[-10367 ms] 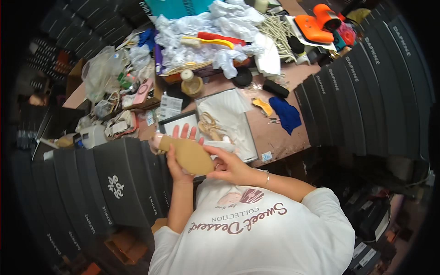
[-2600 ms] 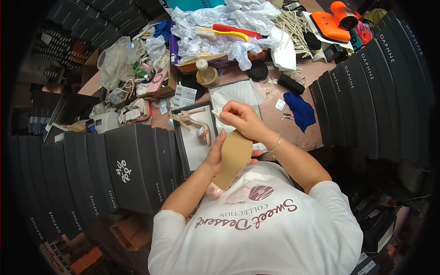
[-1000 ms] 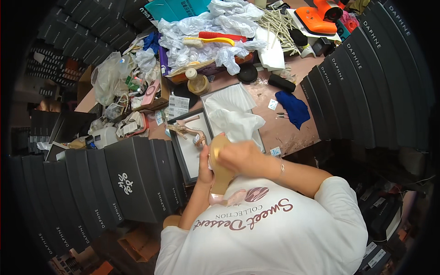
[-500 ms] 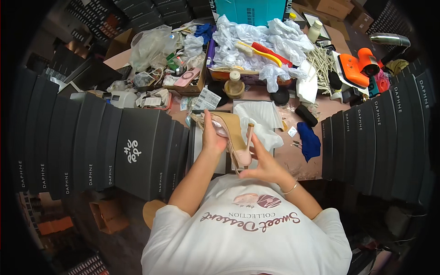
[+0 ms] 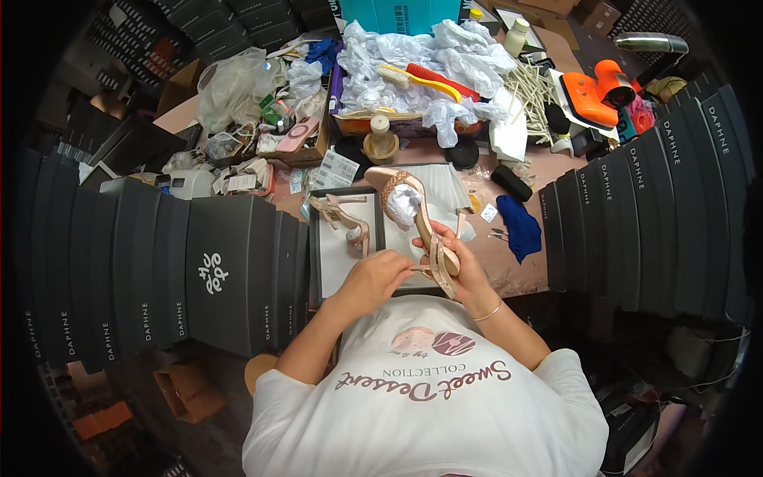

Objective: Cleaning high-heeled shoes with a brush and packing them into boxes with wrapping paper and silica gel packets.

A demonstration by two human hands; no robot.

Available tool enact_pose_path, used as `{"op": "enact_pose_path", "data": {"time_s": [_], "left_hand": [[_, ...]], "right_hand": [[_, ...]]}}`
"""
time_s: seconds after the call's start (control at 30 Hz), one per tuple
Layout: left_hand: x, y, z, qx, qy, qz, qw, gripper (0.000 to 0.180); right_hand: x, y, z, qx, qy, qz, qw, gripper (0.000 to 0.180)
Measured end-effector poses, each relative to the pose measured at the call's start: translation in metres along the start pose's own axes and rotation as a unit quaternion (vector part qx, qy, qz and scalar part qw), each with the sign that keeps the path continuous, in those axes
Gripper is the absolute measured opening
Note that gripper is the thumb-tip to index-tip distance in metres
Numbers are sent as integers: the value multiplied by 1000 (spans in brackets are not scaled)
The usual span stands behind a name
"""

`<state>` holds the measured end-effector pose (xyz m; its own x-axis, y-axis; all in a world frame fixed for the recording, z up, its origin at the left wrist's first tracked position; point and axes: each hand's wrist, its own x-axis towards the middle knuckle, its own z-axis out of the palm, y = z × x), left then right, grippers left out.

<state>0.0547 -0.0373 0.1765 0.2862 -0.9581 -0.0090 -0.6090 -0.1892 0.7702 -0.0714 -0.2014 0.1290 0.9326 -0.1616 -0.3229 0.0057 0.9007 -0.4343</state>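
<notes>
A rose-gold high-heeled sandal (image 5: 426, 222) is held above an open shoe box (image 5: 315, 266), toe pointing away and insole facing up. White paper stuffing (image 5: 404, 205) fills its glittery toe band. My right hand (image 5: 470, 274) wraps round the heel end from the right. The fingertips of my left hand (image 5: 372, 280) pinch the end of the thin ankle strap (image 5: 421, 270). The matching sandal (image 5: 359, 232) lies in the left part of the box, stuffed with paper too. White tissue paper (image 5: 437, 184) spreads behind the held sandal, whose slim heel is partly covered by my right hand.
Stacks of dark shoe boxes (image 5: 230, 278) wall in both sides. Behind stand a pump bottle (image 5: 381, 143), a crate of crumpled white paper (image 5: 445, 52) with brushes, and an orange device (image 5: 590, 99). A blue cloth (image 5: 520, 229) and black case (image 5: 511, 183) lie at right.
The held sandal has been turned from sole view to insole up. My left hand moved from its front to the ankle strap; my right hand now grips the heel end. The second sandal shows.
</notes>
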Motion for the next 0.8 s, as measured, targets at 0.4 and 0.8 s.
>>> {"op": "enact_pose_path", "data": {"time_s": [0.4,0.8], "left_hand": [[-59,-47,-2,-451,146,-252,844,24],[-7,-9,90,-595,-114,-201,770,65]], "right_hand": [[3,-12,-65,-105,148,48,982,41],[-71,15,-2,-670,9,-168,723,33]]}}
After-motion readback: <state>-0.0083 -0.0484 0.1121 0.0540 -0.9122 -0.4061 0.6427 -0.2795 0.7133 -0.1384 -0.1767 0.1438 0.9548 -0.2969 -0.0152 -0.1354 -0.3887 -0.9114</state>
